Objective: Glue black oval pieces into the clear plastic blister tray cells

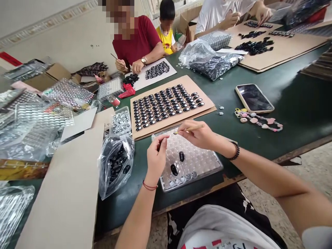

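My left hand [157,157] is closed, fingertips pinched over the left part of a clear plastic tray [207,159] with round hollows. Between its fingers shows a small dark piece [159,144], mostly covered, seemingly one of the black oval pieces. Opposite it, my right hand [195,134] grips a thin wooden stick [195,127] like a pen. At the stick's tip is a tiny dark bit [175,132], too small to make out. Two glossy black oval pieces [182,156] lie on the tray, and several small silvery discs [183,179] sit along its near edge.
Beyond the tray, cardboard [204,90] carries rows of black pieces. Left stand a bag of black pieces [118,164] and a box of silvery parts [121,121]. A phone [254,98] with a bead strap lies right. Co-workers [140,41] sit across the green table [293,114].
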### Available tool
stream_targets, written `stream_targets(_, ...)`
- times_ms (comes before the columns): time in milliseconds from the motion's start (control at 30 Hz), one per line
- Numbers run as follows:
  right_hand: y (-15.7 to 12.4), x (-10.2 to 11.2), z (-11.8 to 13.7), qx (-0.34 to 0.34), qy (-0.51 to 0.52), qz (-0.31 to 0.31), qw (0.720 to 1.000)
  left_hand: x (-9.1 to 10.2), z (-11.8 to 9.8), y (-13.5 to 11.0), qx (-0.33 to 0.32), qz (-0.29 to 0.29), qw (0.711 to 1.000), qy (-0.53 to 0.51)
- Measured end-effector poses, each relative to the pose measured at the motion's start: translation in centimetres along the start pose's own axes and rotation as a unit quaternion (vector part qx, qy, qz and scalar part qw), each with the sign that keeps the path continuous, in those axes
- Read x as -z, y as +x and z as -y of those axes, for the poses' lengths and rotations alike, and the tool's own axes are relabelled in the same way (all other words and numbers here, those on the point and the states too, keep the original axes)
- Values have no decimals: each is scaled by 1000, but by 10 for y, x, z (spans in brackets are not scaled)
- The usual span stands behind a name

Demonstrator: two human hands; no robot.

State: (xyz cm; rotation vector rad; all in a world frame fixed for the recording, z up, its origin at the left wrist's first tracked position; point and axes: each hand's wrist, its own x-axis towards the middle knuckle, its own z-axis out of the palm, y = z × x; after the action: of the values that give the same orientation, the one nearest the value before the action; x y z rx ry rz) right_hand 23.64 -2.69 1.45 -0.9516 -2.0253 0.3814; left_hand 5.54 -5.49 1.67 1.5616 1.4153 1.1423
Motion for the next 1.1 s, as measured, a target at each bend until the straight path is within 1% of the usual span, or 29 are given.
stream_targets(33, -5, -4, -1, 2, -2, 3, 1000, 0, 0, -1, -27, -5, 998, 52)
stream_targets(100, -14, -10, -1, 20, -4, 21, 1000, -1, -1, -2, -75, -13, 990, 122)
stream_targets(167, -20, -14, 0, 48, -8, 40, 998, -2, -1, -3, -111, -16, 980, 163)
stream_targets(233, -22, -15, 2, 70, -14, 46, 996, -3, 1, -3, -136, 4, 971, 195)
stream_targets(333, -21, -16, 2, 78, -11, 28, 997, -5, 7, -2, -167, 39, 959, 227)
stream_targets(467, -21, -16, 2, 79, -8, -1, 997, -6, 11, -2, -192, 37, 947, 254)
stream_targets(567, -22, -18, 1, 78, -19, -12, 997, -5, 8, -2, -169, 42, 946, 275)
stream_targets(633, -23, -19, 1, 69, -20, -22, 997, -4, 5, -2, -125, 48, 956, 261)
stream_targets(733, -22, -18, 2, 39, -9, -42, 998, -3, 3, 0, -21, 74, 984, 162)
stream_targets(800, -22, -16, 4, 21, 0, -48, 999, -2, 4, 2, 37, 90, 992, 83)
stream_targets(833, -21, -16, 5, 14, 6, -48, 999, -2, 4, 3, 56, 93, 993, 53)
stream_targets(900, -22, -15, 6, 0, 18, -49, 999, -1, 5, 4, 78, 87, 993, 20)
stream_targets(967, -22, -16, 7, -14, 29, -57, 998, 0, 5, 4, 86, 78, 993, 12)
stream_targets(1033, -23, -15, 7, -26, 38, -72, 996, 2, 4, 4, 81, 64, 995, 11)
stream_targets(1100, -23, -15, 7, -39, 48, -92, 994, 3, 3, 3, 69, 38, 997, 10)
